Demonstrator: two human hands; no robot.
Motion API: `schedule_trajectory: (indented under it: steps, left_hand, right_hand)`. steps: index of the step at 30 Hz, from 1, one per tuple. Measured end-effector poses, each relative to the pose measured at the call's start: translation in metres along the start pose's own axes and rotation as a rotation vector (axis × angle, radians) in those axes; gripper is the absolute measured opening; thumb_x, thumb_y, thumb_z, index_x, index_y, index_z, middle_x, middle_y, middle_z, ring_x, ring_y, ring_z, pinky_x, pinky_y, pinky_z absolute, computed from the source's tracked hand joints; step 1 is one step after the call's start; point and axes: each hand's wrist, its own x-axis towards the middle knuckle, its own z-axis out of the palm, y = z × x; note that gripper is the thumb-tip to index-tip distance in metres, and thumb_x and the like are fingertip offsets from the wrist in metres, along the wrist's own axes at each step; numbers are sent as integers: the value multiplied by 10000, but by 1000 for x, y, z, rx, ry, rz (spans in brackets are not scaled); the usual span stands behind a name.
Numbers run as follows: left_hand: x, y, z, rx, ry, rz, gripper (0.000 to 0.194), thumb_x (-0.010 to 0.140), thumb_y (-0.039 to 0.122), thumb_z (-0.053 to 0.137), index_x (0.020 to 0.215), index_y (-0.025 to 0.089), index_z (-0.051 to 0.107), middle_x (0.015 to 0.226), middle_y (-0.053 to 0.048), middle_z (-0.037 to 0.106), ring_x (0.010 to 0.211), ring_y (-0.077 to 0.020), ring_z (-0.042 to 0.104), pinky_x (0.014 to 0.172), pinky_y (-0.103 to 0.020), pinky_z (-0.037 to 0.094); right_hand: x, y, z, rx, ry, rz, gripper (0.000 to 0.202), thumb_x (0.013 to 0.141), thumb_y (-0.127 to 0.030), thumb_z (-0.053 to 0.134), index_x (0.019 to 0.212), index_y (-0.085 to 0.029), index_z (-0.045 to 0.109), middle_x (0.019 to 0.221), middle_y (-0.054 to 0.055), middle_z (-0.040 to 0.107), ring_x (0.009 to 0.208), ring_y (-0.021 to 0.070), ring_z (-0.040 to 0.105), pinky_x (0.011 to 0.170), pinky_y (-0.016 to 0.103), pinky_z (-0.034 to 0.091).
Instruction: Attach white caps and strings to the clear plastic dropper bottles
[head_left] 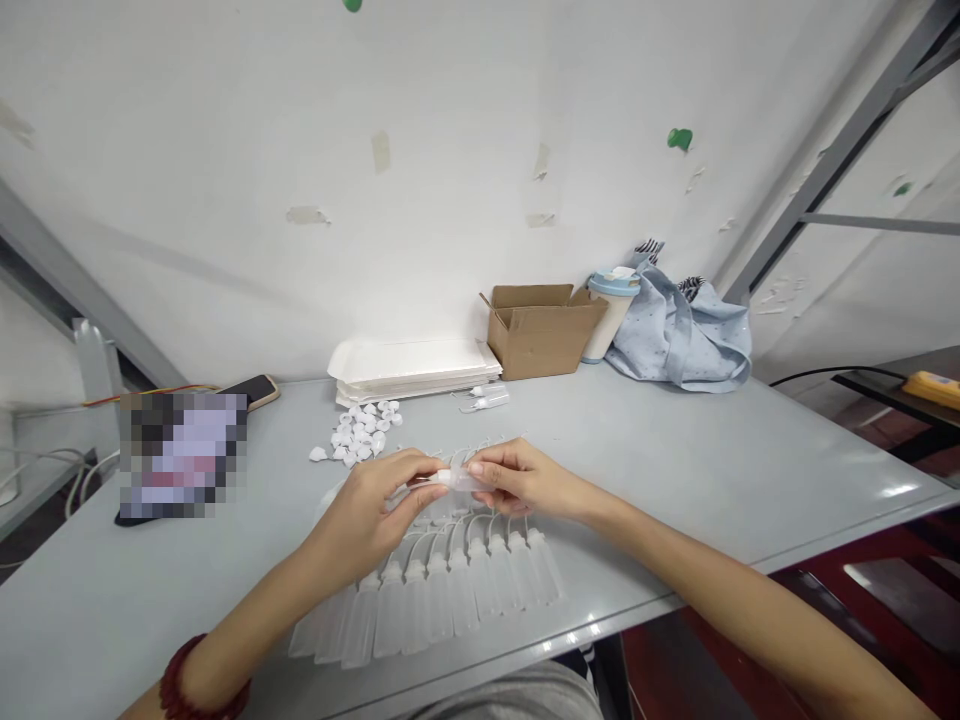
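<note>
Between my two hands lies a small translucent plastic bottle (pixel 463 480), held sideways above the table. My left hand (pixel 386 495) pinches its white cap end, and my right hand (pixel 517 478) grips the bottle's body. Below them, a row of similar translucent bottles (pixel 457 590) lies side by side, each with a thin curved tube at its top. More bottles lie behind that row, partly hidden by my hands. A pile of small white caps (pixel 362 432) sits just beyond my left hand.
At the back of the grey table (pixel 675 470) are stacked white cartons (pixel 412 365), two loose bottles (pixel 489 397), an open cardboard box (pixel 541 335), a lidded cup (pixel 609 315) and a light blue bag (pixel 682 335). A phone (pixel 259 390) and a blurred-out item (pixel 184 455) lie at the left.
</note>
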Motion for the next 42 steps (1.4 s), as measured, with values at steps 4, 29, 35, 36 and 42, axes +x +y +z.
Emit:
schedule_trajectory:
  steps: [4, 29, 35, 36, 42]
  left_hand:
    - [-2, -3, 3, 42, 79, 145, 189, 899, 254, 482, 994, 175, 625, 879, -58, 666, 780, -164, 592, 690, -263, 457]
    - [-3, 1, 12, 28, 167, 111, 153, 871, 287, 537, 904, 183, 644, 739, -21, 661, 634, -128, 573, 596, -223, 445]
    - [-1, 11, 3, -125, -152, -207, 394, 927, 426, 380, 701, 186, 595, 572, 26, 548, 497, -106, 511, 472, -201, 396]
    - [-1, 11, 3, -99, -176, -195, 416, 932, 423, 364, 670, 182, 578, 540, 33, 512, 466, -99, 477, 452, -202, 372]
    - [-5, 4, 15, 321, 107, 257, 264, 935, 252, 407, 737, 169, 559, 602, 1, 532, 547, -124, 473, 514, -236, 363]
  right_hand:
    - [-1, -2, 0, 32, 2, 11, 404, 857, -489, 518, 667, -134, 498, 522, -60, 411, 395, 27, 279, 369, 185, 195]
    - [-3, 0, 11, -119, 204, -126, 352, 860, -489, 506, 807, -143, 543, 526, -66, 442, 374, 48, 378, 362, 175, 274]
    - [-4, 4, 13, -455, 290, -349, 236, 872, -338, 515, 951, -131, 597, 551, -43, 483, 463, 74, 432, 465, 199, 354]
    - [-4, 4, 13, -497, 301, -375, 222, 869, -323, 517, 947, -132, 600, 558, -39, 489, 474, 76, 436, 476, 201, 359]
    - [-6, 2, 14, -229, 278, -199, 260, 862, -401, 524, 854, -145, 572, 443, -86, 408, 354, 60, 392, 362, 178, 299]
